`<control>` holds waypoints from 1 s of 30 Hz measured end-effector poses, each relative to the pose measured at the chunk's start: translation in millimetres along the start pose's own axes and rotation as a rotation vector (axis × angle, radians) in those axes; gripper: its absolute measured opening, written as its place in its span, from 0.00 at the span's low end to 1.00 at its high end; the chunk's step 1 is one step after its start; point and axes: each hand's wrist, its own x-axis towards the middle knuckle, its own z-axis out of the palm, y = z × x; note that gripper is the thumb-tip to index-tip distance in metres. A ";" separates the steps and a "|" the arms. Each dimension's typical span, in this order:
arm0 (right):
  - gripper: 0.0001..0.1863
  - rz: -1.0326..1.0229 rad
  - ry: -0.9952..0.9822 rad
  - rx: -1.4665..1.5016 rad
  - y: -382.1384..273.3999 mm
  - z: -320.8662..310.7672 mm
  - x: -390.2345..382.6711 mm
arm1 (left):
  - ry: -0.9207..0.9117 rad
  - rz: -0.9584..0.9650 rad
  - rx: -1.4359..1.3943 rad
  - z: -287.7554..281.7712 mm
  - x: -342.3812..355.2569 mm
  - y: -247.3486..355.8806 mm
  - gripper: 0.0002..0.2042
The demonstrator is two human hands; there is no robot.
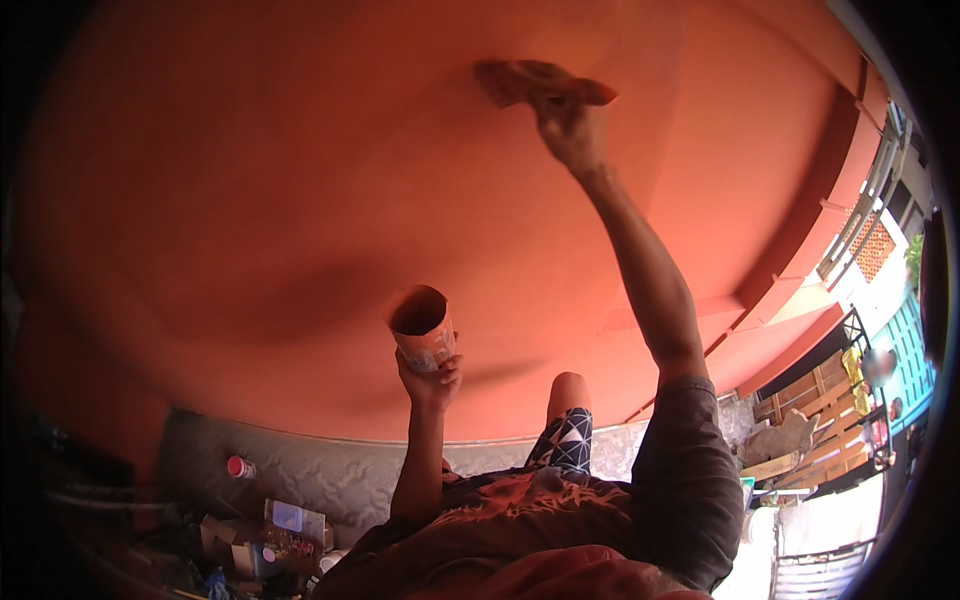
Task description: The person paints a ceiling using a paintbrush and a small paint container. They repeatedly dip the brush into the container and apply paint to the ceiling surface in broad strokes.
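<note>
A large orange wall point(250, 180) fills most of the view ahead of me. My right hand point(572, 132) is raised high on a stretched arm, its fingers closed around a wide paintbrush point(512, 82). The bristles point left, at or close to the wall; motion blur hides whether they touch it. Lower down, my left hand point(432, 382) is wrapped around the bottom of a paint-smeared cylindrical container point(428, 345). Its dark open top faces up toward the wall, and the contents cannot be made out.
A small red pot point(240, 467) sits on the grey floor point(340, 470) at lower left, near a cardboard box point(225, 545) and clutter. Wooden pallets point(825, 415) and a blue panel point(905, 340) are at far right, with people beside them.
</note>
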 end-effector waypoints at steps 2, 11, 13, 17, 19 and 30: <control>0.13 -0.126 0.229 -0.326 37.5 -53.5 35.0 | -0.005 -0.010 0.025 -3.2 0.2 -0.6 0.41; 0.25 -0.242 -0.129 -0.622 -6.2 25.5 -28.8 | 0.027 0.014 0.022 -7.8 -5.4 4.8 0.41; 0.30 -0.257 -0.364 -0.409 -35.5 68.1 -71.1 | 0.040 0.017 0.008 -7.8 -4.8 3.3 0.41; 0.23 -0.034 -0.674 -0.053 -50.8 83.3 -82.2 | 0.038 -0.021 -0.017 -7.6 1.6 -8.2 0.41; 0.18 0.001 -0.360 -0.002 -38.1 70.7 -57.5 | 0.075 -0.011 0.012 -0.5 -1.9 -7.7 0.39; 0.11 -0.393 0.428 -0.672 10.7 -69.1 64.9 | 0.073 -0.018 0.037 3.8 -4.3 -1.3 0.38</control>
